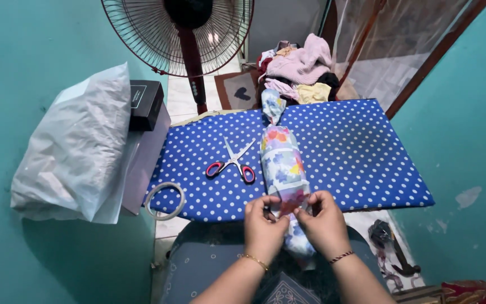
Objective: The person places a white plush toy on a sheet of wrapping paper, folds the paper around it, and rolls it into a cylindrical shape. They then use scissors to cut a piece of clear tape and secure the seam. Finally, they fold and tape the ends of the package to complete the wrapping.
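Note:
A long bundle wrapped in flowered paper (281, 160) lies lengthwise on a blue board with white dots (355, 152), its far end twisted shut. My left hand (262, 225) and my right hand (324, 222) both pinch the paper at the near end of the bundle, fingers gathered around it close together. A loose tail of the paper hangs down between my wrists. Red-handled scissors (233, 162) lie open on the board just left of the bundle. A roll of clear tape (164, 200) rests at the board's near left corner.
A large white plastic bag (80, 149) and a black box (144, 101) sit to the left. A standing fan (189, 39) is behind the board, and a heap of clothes (299, 70) lies on the floor beyond. Teal walls close in on both sides.

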